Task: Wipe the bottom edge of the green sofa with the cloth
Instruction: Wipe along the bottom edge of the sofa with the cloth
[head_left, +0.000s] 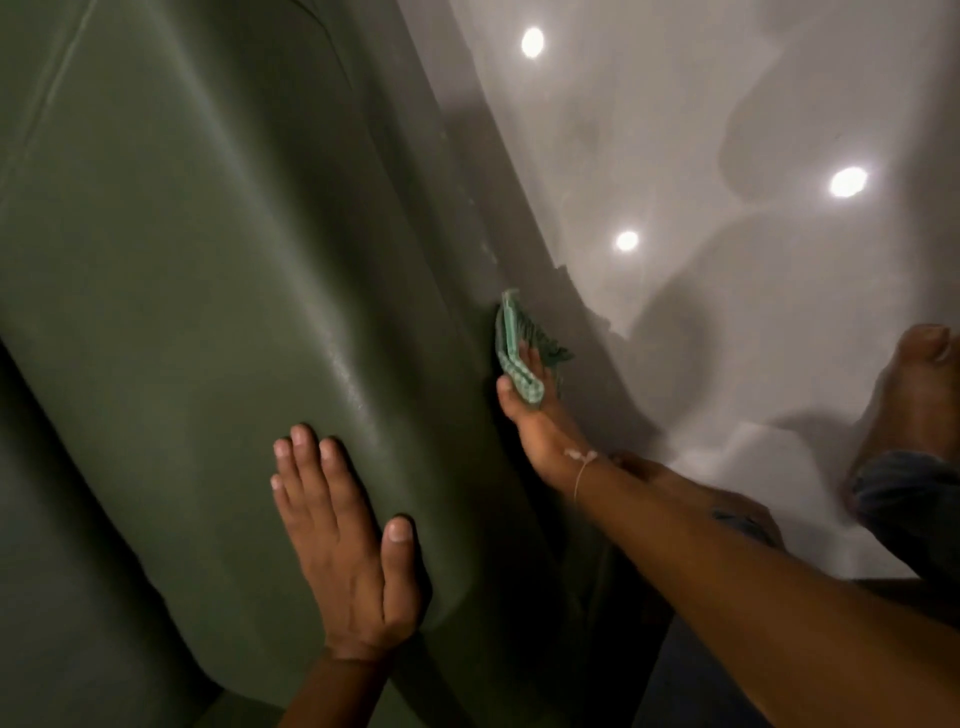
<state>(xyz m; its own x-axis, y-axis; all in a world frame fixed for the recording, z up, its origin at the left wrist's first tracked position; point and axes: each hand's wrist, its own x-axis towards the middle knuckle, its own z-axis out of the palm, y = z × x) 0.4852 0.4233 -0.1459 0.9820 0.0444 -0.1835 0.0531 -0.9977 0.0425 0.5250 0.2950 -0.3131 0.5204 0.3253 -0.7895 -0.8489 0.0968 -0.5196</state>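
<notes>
The green sofa (197, 291) fills the left half of the head view, its leather front curving down to a bottom edge that runs diagonally beside the floor. My right hand (535, 421) reaches down past that curve and grips a green checked cloth (517, 348), which is pressed against the sofa's lower edge. My left hand (343, 530) lies flat on the sofa's rounded front, fingers spread and holding nothing. A thin string bracelet circles my right wrist.
A glossy pale floor (727, 156) lies to the right of the sofa and reflects three ceiling lights. My bare foot (914, 395) and a dark trouser leg rest on the floor at the right edge.
</notes>
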